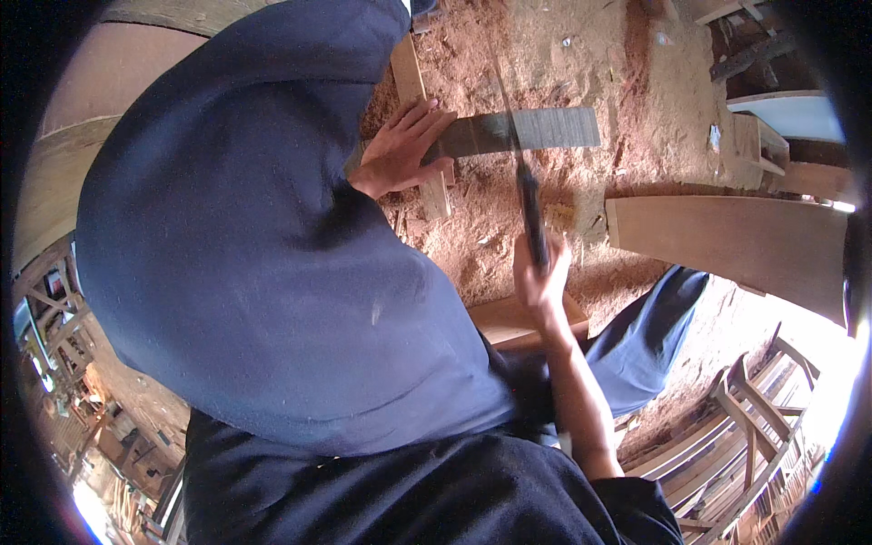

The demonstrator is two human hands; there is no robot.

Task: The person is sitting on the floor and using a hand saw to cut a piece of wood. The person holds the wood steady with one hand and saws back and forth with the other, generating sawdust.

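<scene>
A dark grey-brown board (563, 128) lies crosswise near the top middle, its left part over a narrow wooden strip (408, 68). My left hand (400, 150) rests flat on the board's left end, fingers stretched out and spread. In my right hand (543, 271) is the long black handle of a handsaw (531, 213), with the fingers wrapped round it. Its thin blade, seen nearly edge-on and slightly blurred, crosses the board right of my left hand. Whether the blade has cut into the wood cannot be made out.
Sawdust covers the ground (581, 54). A wide pale plank (727, 245) reaches in from the right. A wooden block (518, 320) sits beside my right forearm. Long timbers and frames (727, 445) lie at the lower right; my dark-clothed leg (272, 227) fills the left.
</scene>
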